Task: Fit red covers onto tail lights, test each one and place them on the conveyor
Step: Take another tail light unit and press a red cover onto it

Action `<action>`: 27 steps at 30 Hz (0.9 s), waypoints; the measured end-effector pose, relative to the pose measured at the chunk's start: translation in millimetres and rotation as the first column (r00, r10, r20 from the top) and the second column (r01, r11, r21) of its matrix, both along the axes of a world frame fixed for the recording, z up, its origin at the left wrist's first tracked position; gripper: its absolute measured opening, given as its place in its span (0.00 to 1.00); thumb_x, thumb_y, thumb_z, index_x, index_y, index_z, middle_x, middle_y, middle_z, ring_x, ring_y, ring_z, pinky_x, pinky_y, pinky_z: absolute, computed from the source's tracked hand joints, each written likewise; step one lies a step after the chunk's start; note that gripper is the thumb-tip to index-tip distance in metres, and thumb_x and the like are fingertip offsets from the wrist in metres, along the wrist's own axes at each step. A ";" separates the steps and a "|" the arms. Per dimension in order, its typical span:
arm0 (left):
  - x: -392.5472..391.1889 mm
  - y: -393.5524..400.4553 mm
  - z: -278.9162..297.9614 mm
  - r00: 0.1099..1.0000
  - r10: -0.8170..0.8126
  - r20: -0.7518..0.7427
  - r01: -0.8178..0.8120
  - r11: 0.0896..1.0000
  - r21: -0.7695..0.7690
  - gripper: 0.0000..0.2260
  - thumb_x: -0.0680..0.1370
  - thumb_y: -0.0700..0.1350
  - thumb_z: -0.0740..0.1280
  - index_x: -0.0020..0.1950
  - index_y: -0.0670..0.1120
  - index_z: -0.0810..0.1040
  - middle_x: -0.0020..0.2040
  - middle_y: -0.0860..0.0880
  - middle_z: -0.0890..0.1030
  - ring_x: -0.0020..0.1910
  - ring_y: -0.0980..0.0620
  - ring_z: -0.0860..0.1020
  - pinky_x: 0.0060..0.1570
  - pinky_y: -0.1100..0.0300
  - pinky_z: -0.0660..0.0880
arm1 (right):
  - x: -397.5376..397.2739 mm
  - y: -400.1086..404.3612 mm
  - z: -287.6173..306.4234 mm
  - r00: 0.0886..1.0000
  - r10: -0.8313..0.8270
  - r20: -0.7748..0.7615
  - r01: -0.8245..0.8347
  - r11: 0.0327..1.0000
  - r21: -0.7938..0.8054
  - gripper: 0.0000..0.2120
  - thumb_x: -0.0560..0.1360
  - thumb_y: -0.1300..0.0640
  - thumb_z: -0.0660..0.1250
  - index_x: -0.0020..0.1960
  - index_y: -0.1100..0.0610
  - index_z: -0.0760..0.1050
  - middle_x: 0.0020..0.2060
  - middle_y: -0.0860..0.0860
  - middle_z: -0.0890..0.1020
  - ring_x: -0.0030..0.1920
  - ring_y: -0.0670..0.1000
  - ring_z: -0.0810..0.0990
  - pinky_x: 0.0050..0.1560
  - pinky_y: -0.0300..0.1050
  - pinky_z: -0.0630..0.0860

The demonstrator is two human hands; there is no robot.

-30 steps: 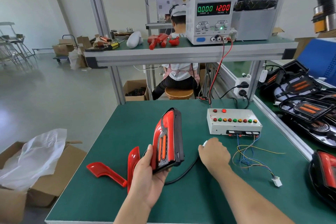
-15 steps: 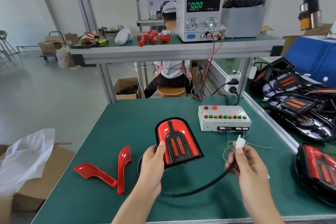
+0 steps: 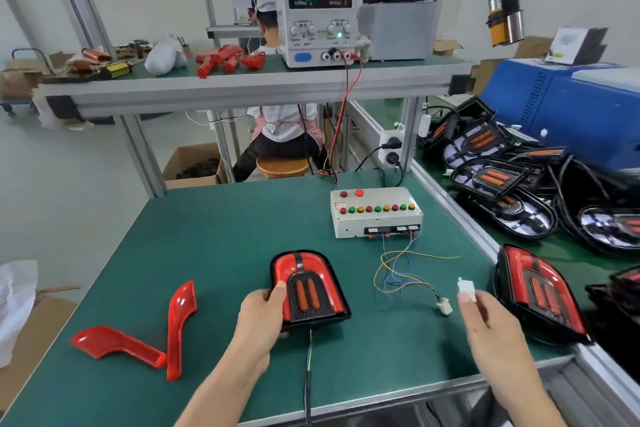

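Tail light with its red cover fitted lies flat on the green table, near centre. Left hand has its grip clamped on the light's left edge, thumb on top. Right hand is raised over the table's right side, grip pinched on a white plug. The tester box sits farther back, one red lamp lit; its loose wires end in a second white plug on the table just left of the right hand. Two spare red covers lie to the left. Power supply on the shelf reads 12.0.
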State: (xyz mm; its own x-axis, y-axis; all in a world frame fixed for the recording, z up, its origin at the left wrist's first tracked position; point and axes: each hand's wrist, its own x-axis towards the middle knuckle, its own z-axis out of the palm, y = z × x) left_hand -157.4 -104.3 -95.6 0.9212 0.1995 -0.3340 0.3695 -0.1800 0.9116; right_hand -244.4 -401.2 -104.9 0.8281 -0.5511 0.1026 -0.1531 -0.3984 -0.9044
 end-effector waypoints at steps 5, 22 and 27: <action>7.9 4.9 -0.1 0.997 -0.079 -0.011 0.080 0.992 0.096 0.16 0.85 0.53 0.61 0.47 0.41 0.75 0.41 0.43 0.75 0.39 0.47 0.73 0.36 0.55 0.76 | 9.1 4.1 -15.1 0.998 -0.056 -0.011 0.057 0.996 0.069 0.08 0.82 0.50 0.64 0.58 0.50 0.69 0.37 0.44 0.79 0.41 0.49 0.77 0.48 0.50 0.70; -17.3 -18.9 41.8 0.801 -0.145 0.581 -0.166 0.879 0.447 0.02 0.79 0.47 0.70 0.50 0.50 0.81 0.46 0.56 0.79 0.49 0.55 0.79 0.51 0.63 0.70 | 6.6 -5.7 -29.5 0.994 0.010 0.113 -0.036 0.973 0.227 0.16 0.84 0.57 0.60 0.40 0.55 0.78 0.29 0.47 0.74 0.28 0.45 0.65 0.33 0.44 0.63; -27.4 -95.8 39.6 0.733 -0.538 0.417 0.366 0.828 0.424 0.06 0.79 0.46 0.69 0.42 0.50 0.80 0.36 0.55 0.82 0.36 0.55 0.81 0.44 0.58 0.78 | 7.8 -4.9 -32.6 0.996 -0.010 0.093 -0.007 0.983 0.185 0.21 0.85 0.53 0.57 0.34 0.55 0.73 0.27 0.45 0.70 0.28 0.46 0.64 0.34 0.45 0.62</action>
State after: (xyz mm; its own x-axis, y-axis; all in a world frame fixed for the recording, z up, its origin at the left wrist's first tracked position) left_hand -184.8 -200.1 -56.0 0.9396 -0.2775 0.2005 -0.3182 -0.4916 0.8106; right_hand -236.6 -406.1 -137.6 0.8187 -0.5692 0.0760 -0.0649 -0.2231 -0.9726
